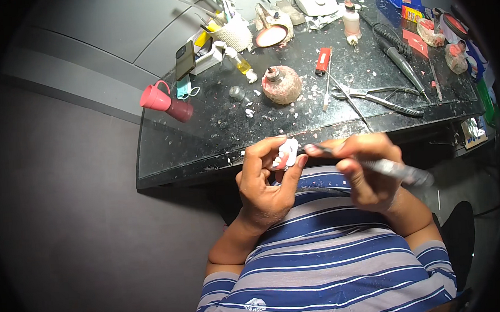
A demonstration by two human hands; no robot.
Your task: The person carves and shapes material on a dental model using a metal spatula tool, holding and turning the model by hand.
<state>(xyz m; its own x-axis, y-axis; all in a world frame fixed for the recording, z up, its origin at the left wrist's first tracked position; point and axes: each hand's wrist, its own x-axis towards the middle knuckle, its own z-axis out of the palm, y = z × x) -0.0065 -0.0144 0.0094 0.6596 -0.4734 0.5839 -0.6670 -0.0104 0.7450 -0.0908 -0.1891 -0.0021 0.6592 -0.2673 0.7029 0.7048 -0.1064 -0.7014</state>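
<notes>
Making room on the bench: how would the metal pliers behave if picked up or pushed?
The pliers are probably stiff and fairly heavy, given their metallic look. Lying flat and splayed open, they'd likely slide rather than roll. A push might also shift the thin dark rod close by.

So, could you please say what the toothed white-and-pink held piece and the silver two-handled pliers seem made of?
Toothed piece: perhaps plaster with wax or resin, given matte white and pink areas. Silver pliers: probably polished metal, given bright highlights.
</notes>
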